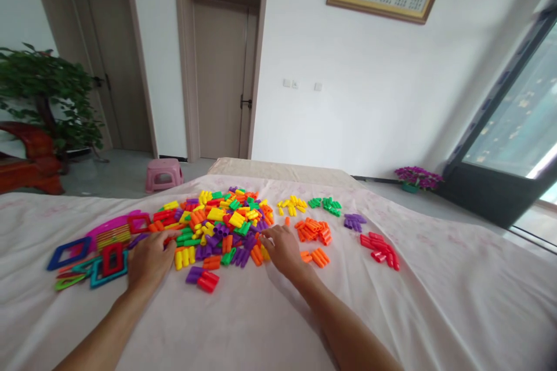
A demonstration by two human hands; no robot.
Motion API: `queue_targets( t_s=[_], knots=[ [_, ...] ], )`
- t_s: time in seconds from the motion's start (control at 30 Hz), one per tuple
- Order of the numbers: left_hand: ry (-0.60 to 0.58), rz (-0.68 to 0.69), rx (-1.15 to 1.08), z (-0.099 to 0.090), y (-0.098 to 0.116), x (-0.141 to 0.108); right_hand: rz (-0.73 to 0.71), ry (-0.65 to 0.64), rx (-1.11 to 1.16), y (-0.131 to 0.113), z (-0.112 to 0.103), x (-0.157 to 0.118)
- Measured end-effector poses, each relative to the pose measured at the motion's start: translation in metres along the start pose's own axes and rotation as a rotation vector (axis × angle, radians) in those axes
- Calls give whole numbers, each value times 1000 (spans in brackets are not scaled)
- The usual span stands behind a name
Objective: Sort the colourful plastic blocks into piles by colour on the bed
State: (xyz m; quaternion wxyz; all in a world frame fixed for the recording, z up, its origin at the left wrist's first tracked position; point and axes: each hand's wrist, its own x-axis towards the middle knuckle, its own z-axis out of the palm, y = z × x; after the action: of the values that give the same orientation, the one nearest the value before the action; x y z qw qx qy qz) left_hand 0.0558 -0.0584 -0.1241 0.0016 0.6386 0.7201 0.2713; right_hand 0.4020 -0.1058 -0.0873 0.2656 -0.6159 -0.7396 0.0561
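A mixed pile of small ribbed plastic blocks [226, 226] lies on the cloth between my hands, in yellow, orange, green, purple and red. My left hand [150, 258] is at the pile's left edge with curled fingers; a bit of red shows by the thumb, but what they grip is hidden. At the right edge, my right hand [282, 248] reaches in with its fingers apart, close to orange and yellow blocks. Sorted by colour, to the right lie yellow blocks [292, 205], green blocks [331, 206], orange blocks [312, 230], purple blocks [354, 221] and red blocks [380, 249].
Flat plastic frames [108, 261] lie beside my left hand. A joined purple and red block [202, 279] sits in front of the pile. Pale cloth [456, 278] covers the table. Beyond it stand a pink stool [164, 174] and a potted plant [47, 93].
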Motion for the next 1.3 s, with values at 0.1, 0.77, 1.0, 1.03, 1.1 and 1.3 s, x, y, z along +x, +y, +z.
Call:
queue_targets(
  t_s=[0.1,0.77,1.0,1.03,1.1,1.3],
  knots=[
    [-17,10,25,0,2,0,42,27,77,4,12,1],
    [-35,125,59,5,-1,-1,423,601,174,140,-57,4],
    [-25,123,67,7,-3,-1,628,526,163,160,-56,-5],
    [-26,125,66,7,-3,-1,635,542,151,160,-56,-5],
    [-29,128,64,7,-2,-2,602,605,97,157,-55,-5],
    [-27,91,93,3,4,-4,183,572,22,114,-45,4]
  ],
)
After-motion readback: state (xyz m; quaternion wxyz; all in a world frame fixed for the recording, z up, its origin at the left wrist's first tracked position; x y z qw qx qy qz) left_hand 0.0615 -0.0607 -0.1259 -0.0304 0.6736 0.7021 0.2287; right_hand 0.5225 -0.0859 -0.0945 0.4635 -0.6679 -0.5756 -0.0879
